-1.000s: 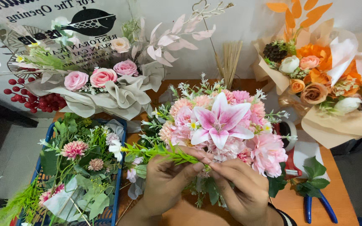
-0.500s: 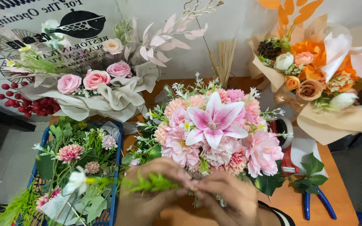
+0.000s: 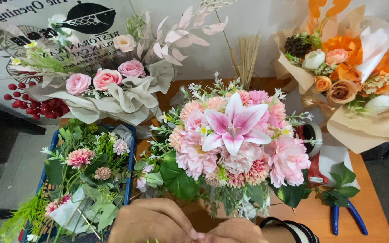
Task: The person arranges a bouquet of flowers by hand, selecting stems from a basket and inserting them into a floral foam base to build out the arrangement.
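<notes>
I hold a round bouquet (image 3: 235, 135) upright in front of me: pink carnations and dahlias around one pink-and-white lily, with small white sprigs and dark green leaves at the rim. My left hand (image 3: 154, 221) and my right hand (image 3: 232, 230) meet fingertip to fingertip under it at the bottom edge of the view. Both are closed around the stems, which are hidden below the flower heads. A striped cuff (image 3: 293, 229) shows on my right wrist.
A blue crate (image 3: 131, 135) of loose pink flowers and greenery stands at the left. A grey-wrapped pink rose bouquet (image 3: 104, 85) and red berries (image 3: 46, 108) lie behind it. An orange bouquet (image 3: 347, 76) is at the right. Blue-handled cutters (image 3: 347, 216) and a red tape dispenser (image 3: 314, 173) lie on the wooden table (image 3: 374, 220).
The green sprig my left hand held across the bouquet's front has dropped out of sight. Both hands have sunk to the bottom edge, and the bouquet now shows fuller and higher.
</notes>
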